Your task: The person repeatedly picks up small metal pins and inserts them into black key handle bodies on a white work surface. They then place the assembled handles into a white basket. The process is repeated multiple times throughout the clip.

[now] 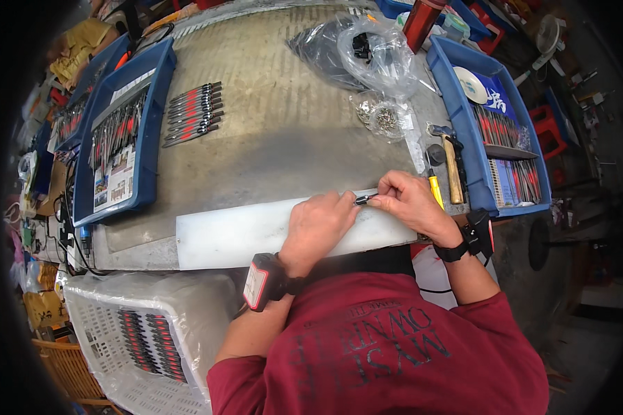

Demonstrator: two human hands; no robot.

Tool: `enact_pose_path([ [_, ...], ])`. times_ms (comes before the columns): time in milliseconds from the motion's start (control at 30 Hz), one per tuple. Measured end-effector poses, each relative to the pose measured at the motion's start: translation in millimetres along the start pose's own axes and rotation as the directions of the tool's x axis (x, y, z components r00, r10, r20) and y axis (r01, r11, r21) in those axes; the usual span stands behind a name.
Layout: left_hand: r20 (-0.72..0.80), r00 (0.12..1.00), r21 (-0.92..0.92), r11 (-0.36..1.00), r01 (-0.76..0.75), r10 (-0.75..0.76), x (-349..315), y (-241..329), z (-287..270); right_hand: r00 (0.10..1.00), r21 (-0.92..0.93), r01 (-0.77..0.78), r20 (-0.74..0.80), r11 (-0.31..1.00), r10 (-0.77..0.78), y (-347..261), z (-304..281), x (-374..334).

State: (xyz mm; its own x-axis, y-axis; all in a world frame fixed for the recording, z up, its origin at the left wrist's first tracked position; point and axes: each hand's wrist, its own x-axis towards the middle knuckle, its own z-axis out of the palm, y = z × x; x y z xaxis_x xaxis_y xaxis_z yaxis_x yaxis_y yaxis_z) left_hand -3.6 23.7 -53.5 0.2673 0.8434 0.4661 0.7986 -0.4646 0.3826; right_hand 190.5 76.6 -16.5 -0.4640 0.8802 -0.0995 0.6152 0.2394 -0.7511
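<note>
Over the white board (228, 233), my left hand (320, 227) and my right hand (414, 206) meet with fingers closed. Between their fingertips is a small black-and-silver, pen-like piece (365, 199), pinched from both sides. Most of it is hidden by the fingers, so its full shape cannot be told. Beyond the board, several slim black, red and silver pen-like tools (194, 114) lie side by side in a row on the worktable (256, 166).
Blue trays (147, 173) (441, 83) with similar tools flank the table. Right of my hands lie a hammer (453, 169) and a yellow-handled tool (436, 190). Clear bags (387, 59) sit at the back. A white plastic-lined basket (90, 325) holding red-and-black pieces stands lower left.
</note>
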Motion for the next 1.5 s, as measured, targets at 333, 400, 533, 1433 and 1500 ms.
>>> enact_pose_path([
  [333,0.085,0.996,-0.022,0.999,0.025,-0.023,-1,10,-12,0.964,0.065,0.265,-0.016,0.962,-0.264,7,17,-4],
  [400,0.069,0.998,-0.060,0.998,-0.006,0.010,1,11,-19,0.972,0.177,0.227,0.015,0.958,-0.233,4,14,-7],
  [533,0.075,0.997,-0.123,0.992,-0.008,0.017,5,16,-36,0.958,0.231,0.284,-0.025,0.931,-0.286,-7,8,-11],
  [1433,0.008,1.000,0.027,1.000,0.002,-0.003,10,28,-51,0.999,0.623,0.049,-0.037,0.780,-0.033,-19,17,-17],
  [1500,0.004,1.000,0.007,1.000,0.004,-0.004,10,27,-50,0.999,0.620,0.050,-0.049,0.783,-0.025,-18,18,-18],
])
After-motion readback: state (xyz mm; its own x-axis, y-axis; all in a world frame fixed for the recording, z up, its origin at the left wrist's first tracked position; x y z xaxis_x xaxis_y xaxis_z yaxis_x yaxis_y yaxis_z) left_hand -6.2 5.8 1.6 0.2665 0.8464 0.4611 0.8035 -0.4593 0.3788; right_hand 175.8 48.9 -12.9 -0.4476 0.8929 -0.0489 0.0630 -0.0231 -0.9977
